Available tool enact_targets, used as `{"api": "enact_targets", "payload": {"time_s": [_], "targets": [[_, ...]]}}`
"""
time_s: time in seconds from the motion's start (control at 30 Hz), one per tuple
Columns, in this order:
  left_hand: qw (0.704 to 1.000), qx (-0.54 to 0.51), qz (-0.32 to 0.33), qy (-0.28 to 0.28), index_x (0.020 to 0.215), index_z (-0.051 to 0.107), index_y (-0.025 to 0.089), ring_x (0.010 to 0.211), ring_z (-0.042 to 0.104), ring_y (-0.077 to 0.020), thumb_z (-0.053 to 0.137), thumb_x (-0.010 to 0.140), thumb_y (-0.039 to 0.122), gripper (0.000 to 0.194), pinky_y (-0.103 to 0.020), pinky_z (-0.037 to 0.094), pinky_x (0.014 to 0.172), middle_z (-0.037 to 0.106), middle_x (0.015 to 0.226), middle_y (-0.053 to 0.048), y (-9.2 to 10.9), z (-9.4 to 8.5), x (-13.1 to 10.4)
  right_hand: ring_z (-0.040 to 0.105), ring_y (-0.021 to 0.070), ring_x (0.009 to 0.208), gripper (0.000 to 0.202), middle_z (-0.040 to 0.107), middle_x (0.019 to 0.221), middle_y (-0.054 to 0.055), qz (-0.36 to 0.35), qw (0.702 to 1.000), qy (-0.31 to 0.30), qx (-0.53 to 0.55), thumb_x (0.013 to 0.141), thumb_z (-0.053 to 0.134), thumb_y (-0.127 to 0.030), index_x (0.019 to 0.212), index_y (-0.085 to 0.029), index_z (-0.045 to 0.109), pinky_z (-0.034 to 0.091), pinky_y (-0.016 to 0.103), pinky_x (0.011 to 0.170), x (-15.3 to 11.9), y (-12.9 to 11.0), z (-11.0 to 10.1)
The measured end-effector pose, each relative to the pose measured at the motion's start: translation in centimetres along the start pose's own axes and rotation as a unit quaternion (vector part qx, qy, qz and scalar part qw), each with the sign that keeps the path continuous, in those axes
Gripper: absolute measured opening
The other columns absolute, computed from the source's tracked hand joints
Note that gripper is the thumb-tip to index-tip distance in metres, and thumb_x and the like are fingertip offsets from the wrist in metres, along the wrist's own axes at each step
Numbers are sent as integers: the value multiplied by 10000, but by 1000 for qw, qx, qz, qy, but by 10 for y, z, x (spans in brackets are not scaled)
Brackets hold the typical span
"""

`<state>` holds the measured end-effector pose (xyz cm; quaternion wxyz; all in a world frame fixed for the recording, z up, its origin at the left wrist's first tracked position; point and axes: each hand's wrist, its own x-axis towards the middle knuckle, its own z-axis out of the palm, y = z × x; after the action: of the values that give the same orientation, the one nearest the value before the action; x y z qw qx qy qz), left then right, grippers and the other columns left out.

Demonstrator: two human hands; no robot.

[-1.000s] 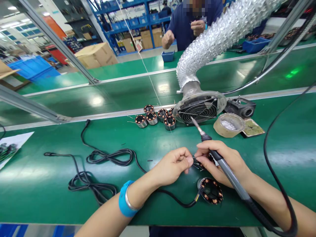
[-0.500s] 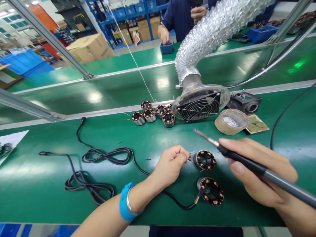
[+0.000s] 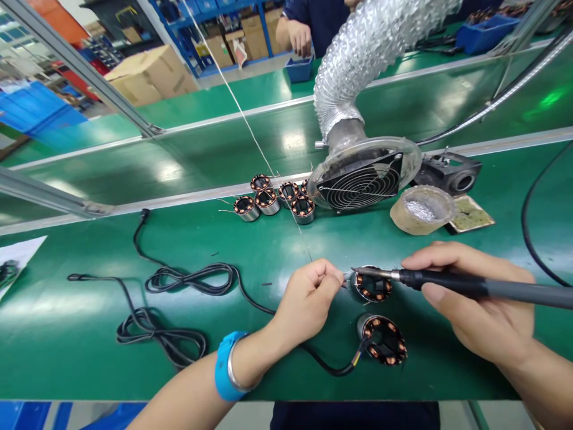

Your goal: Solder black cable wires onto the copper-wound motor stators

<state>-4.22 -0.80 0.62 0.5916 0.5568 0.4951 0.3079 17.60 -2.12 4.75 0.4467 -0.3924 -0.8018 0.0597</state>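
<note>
Gripped in the right hand (image 3: pixel 481 310), a soldering iron (image 3: pixel 447 282) is laid tip-first on a stator (image 3: pixel 370 286); solder wire (image 3: pixel 268 161) is pinched by the left hand (image 3: pixel 308 297).

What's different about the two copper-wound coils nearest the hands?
The upper stator sits between the left hand and the soldering iron, whose tip meets its rim; the lower stator lies untouched. The lower stator has a black cable attached; the upper stator shows only thin loose wires. Both are round, ringed with copper windings, on the green table.

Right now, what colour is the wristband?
Blue, on the left wrist: wristband, head view.
</note>
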Motion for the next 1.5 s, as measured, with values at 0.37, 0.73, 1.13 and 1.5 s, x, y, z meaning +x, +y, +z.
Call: {"api": "enact_targets", "payload": {"time_s": [0.37, 0.73, 1.13, 1.5], "targets": [[1000, 9, 9, -3, 777, 472, 112, 571, 285, -15, 464, 904, 478, 387, -146, 241, 522, 346, 622, 29, -1, -1, -1, 574, -43, 757, 120, 617, 845, -21, -11, 1000, -11, 15, 881, 521, -117, 960, -147, 606, 454, 86, 661, 0, -5, 4], [999, 24, 26, 1, 777, 482, 104, 588, 308, -10, 467, 930, 466, 393, -137, 264, 537, 374, 634, 28, -1, -1, -1, 499, -21, 695, 178, 544, 742, 37, -38, 997, 15, 62, 815, 514, -39, 951, -69, 625, 378, 140, 627, -13, -17, 10], [999, 22, 22, 5, 780, 494, 104, 586, 310, -11, 471, 913, 476, 397, -138, 267, 535, 384, 633, 27, 0, 0, 0, 517, -21, 713, 187, 561, 766, 34, -40, 998, 20, 53, 808, 507, -28, 950, -77, 618, 399, 143, 635, -13, -15, 12], [1000, 22, 22, 3, 779, 489, 105, 584, 322, -10, 480, 912, 471, 390, -139, 272, 539, 395, 635, 26, -2, 0, -1, 572, -5, 754, 182, 583, 785, 32, -43, 998, 21, 35, 821, 519, -51, 967, -90, 620, 434, 148, 657, -9, -18, 9]]}}
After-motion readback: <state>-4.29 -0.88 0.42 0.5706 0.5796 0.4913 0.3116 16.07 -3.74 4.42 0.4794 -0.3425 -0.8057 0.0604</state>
